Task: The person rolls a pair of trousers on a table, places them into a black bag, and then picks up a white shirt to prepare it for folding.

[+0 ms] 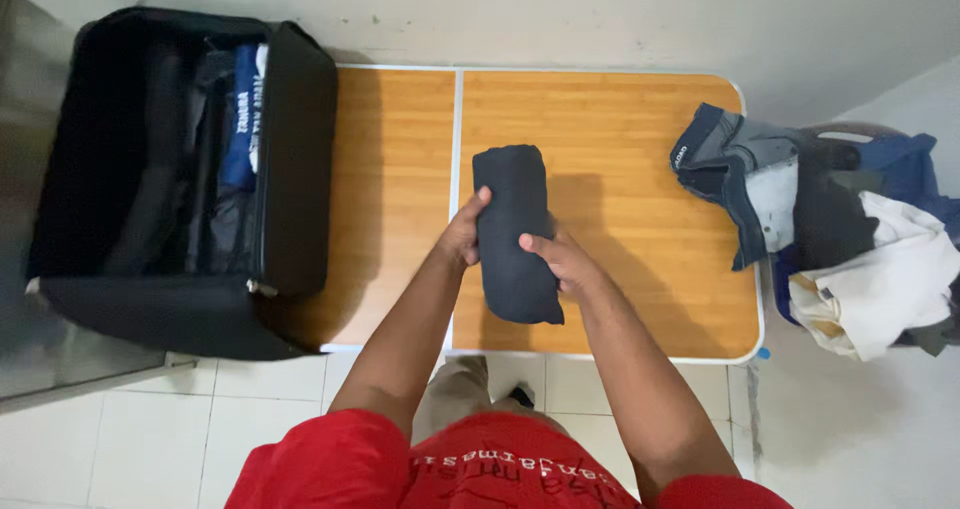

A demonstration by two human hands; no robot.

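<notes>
One rolled garment (514, 231), one suitcase (180, 179), one table (620, 129).

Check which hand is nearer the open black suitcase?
Left. The left hand grips the dark rolled garment on its suitcase-facing side; the right hand holds the roll's far side, farther from the suitcase.

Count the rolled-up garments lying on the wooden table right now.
1: a dark rolled fabric bundle at the centre of the wooden folding table, gripped between both hands. Loose clothes spill over the right edge; more may be hidden in the black suitcase.
</notes>
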